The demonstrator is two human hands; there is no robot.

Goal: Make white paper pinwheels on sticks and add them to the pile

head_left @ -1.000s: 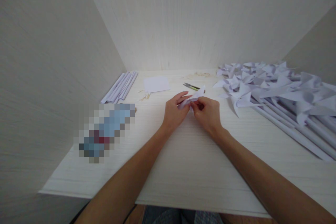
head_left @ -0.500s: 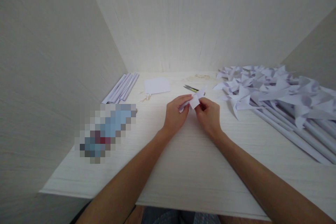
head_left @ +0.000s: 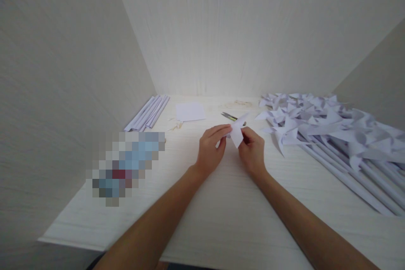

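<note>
A white paper pinwheel (head_left: 237,133) is between my two hands above the middle of the table. My left hand (head_left: 211,148) is closed on its left side, thumb below and fingers on top. At its right edge my right hand (head_left: 253,148) is closed, with the fingertips pinching the paper and partly hidden behind it. One blade points up to the right and another hangs down between the hands. Just behind the pinwheel lies a pair of scissors (head_left: 230,117), its handle end partly covered by the paper.
Many finished paper pinwheels (head_left: 316,114) on rolled paper sticks (head_left: 351,173) are piled at the right. Rolled paper tubes (head_left: 148,112) lie at the back left, near white paper sheets (head_left: 190,112) and small thin sticks (head_left: 176,126). A blurred-out object (head_left: 129,168) lies at the left.
My view has tilted up, bringing two hanging items on the wall into sight. The pinwheel has turned in my hands, and its lower blade now shows larger and hangs farther down.
</note>
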